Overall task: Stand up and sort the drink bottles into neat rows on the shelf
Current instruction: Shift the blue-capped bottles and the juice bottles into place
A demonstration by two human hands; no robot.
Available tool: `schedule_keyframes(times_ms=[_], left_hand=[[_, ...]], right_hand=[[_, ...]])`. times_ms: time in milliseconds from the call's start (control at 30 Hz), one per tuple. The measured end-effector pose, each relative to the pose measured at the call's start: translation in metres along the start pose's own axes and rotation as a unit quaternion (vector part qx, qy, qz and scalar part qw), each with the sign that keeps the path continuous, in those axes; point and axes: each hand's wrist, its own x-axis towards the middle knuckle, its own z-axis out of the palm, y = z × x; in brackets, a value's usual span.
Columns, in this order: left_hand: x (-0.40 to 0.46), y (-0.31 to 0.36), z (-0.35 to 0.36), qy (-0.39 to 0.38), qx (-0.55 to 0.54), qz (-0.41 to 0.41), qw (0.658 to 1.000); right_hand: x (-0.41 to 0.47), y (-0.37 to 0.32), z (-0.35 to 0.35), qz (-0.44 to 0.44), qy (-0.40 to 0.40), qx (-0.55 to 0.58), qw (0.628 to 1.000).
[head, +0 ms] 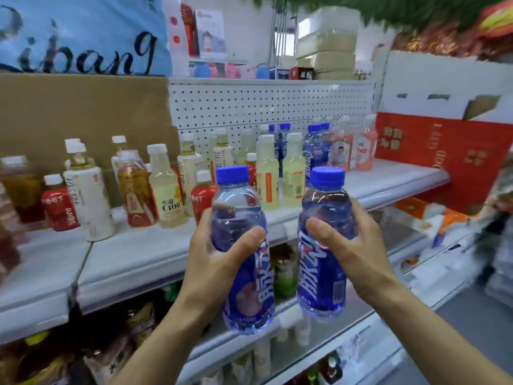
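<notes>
I hold two blue drink bottles upright in front of the white shelf (144, 254). My left hand (219, 257) grips the left blue bottle (244, 287) around its middle. My right hand (352, 245) grips the right blue bottle (322, 273) from the right side. Both have blue caps and blue labels. On the shelf behind stand mixed bottles: red-labelled ones (59, 207), a white-wrapped one (88, 198), pale yellow ones (166, 190), two more yellow ones (280, 173), blue ones (316, 151) and pink ones (366, 145) at the back right.
A red and white carton (449, 145) stands at the shelf's right end. Brown cardboard (83, 115) and white pegboard (272, 107) back the shelf. Lower shelves (319, 337) hold more bottles and packets. An upper shelf (266, 79) carries boxes.
</notes>
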Motion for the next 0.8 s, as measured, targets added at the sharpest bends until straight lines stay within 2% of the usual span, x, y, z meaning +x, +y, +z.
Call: schedule_keyframes(times_ms=[367,600,800], left_hand=[[0.117,-0.064,0.122,-0.042,-0.037,0.003,0.998],[0.186,-0.085,0.198,-0.062,-0.026,0.004,0.998],[0.237,-0.099,0.251,-0.018,0.013,0.041,0.999]], right_hand=[[0.135,0.067,-0.098,-0.024,-0.003,-0.021,0.999],[0.215,0.098,-0.147,-0.058,0.032,0.006,0.998],[0.281,0.126,-0.173,-0.068,0.031,0.036,0.997]])
